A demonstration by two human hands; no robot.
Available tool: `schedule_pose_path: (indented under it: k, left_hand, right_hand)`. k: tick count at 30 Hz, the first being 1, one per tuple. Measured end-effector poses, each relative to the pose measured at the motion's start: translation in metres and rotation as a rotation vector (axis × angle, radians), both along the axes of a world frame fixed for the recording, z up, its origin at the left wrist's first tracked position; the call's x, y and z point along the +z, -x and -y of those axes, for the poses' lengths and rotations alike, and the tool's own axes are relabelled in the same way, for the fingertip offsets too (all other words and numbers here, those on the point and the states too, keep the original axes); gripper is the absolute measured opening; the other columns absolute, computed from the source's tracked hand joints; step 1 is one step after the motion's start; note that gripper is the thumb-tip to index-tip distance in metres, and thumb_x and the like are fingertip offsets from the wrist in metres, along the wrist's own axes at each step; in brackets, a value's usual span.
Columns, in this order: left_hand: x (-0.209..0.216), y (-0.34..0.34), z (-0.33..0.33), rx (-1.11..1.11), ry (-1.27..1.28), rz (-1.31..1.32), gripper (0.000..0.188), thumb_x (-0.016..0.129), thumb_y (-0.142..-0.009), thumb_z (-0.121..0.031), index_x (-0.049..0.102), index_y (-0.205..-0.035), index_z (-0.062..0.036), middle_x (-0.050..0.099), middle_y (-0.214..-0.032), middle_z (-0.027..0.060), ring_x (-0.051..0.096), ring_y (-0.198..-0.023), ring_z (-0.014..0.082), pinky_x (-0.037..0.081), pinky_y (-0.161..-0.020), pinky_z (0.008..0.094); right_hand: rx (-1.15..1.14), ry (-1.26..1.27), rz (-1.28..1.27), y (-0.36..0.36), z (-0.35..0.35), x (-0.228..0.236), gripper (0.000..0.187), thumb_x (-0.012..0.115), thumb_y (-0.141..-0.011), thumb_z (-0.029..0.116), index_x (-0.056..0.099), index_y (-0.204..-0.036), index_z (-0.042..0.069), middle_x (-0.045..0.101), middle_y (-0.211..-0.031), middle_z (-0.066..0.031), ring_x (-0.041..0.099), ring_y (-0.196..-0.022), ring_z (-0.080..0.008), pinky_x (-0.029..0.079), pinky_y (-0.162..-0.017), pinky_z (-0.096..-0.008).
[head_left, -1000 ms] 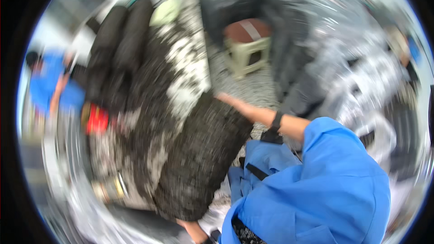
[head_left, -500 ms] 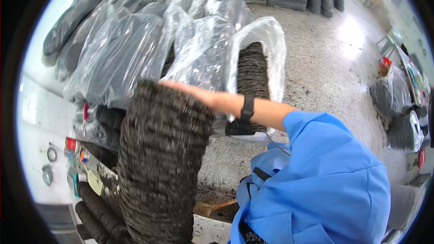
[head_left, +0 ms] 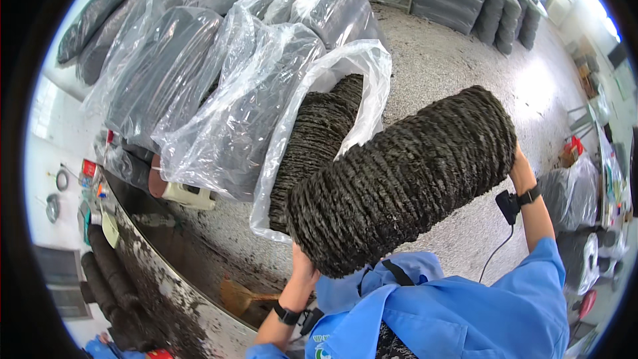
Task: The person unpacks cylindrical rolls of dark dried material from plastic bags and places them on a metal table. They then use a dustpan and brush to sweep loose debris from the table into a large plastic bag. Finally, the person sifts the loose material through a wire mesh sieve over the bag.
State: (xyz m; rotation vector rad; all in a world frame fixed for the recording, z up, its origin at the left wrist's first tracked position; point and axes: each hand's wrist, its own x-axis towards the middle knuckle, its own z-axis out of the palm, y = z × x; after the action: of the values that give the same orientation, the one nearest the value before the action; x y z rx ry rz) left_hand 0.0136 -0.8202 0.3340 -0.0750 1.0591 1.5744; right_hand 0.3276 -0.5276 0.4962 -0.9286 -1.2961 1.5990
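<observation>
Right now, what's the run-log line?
left hand: left end, dark ridged roll; right hand: right end; open bag: second roll inside

The blue jacket (head_left: 465,312) bears a green-and-white mark (head_left: 323,353); speckled dark cloth (head_left: 392,346) shows beneath. Behind the fingers (head_left: 303,264) come black straps (head_left: 530,195), black boxes (head_left: 507,207), a thin dark cable (head_left: 490,252), then loose sleeves (head_left: 535,279).

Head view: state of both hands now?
Left hand: holding dark ribbed roll at its left end, grip partly hidden.
Right hand: holding its right end, grip partly hidden.
</observation>
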Motion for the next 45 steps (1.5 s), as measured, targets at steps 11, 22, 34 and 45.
schedule_pose_path:
  k: [11, 22, 34, 45]
  left_hand:
    - [-0.073, 0.076, -0.249, -0.424, -0.441, -0.935, 0.036, 0.054, -0.089, -0.009, 0.052, -0.125, -0.0039, 0.056, -0.123, 0.0104, 0.052, -0.114, 0.0275, 0.041, -0.100, 0.0391]
    - [-0.120, 0.116, -0.443, -1.223, 0.232, -1.986, 0.037, 0.053, -0.081, -0.044, 0.073, -0.084, -0.0128, 0.066, -0.091, 0.0088, 0.061, -0.091, 0.0217, 0.038, -0.091, 0.0418]
    - [-0.100, 0.130, -0.414, -0.099, 0.279, -0.648, 0.067, 0.050, -0.078, 0.001, 0.026, -0.140, -0.0005, 0.049, -0.122, 0.0244, 0.050, -0.115, 0.0307, 0.035, -0.101, 0.0347]
    - [-0.108, 0.130, -0.464, -0.361, 0.599, -1.827, 0.060, 0.053, -0.089, -0.039, 0.039, -0.137, -0.0058, 0.035, -0.133, 0.0303, 0.035, -0.120, 0.0464, 0.027, -0.101, 0.0540]
  right_hand:
    - [0.047, -0.011, 0.061, -0.018, -0.219, -0.023, 0.055, 0.038, -0.096, 0.044, 0.040, -0.135, 0.006, 0.044, -0.132, -0.0095, 0.044, -0.117, -0.0198, 0.037, -0.099, -0.0355]
    - [0.217, 0.153, 0.176, 0.081, -0.457, -0.089, 0.048, 0.039, -0.097, 0.038, 0.046, -0.131, 0.003, 0.052, -0.125, -0.0093, 0.051, -0.109, -0.0189, 0.043, -0.093, -0.0339]
    - [0.368, 0.388, 0.201, 0.201, -0.580, -0.237, 0.042, 0.040, -0.098, 0.031, 0.053, -0.125, 0.000, 0.062, -0.114, -0.0090, 0.059, -0.098, -0.0177, 0.050, -0.086, -0.0320]
    - [0.331, 0.568, 0.230, 0.272, -0.580, -0.274, 0.047, 0.042, -0.098, 0.036, 0.049, -0.131, 0.003, 0.056, -0.126, -0.0081, 0.056, -0.110, -0.0174, 0.046, -0.093, -0.0295]
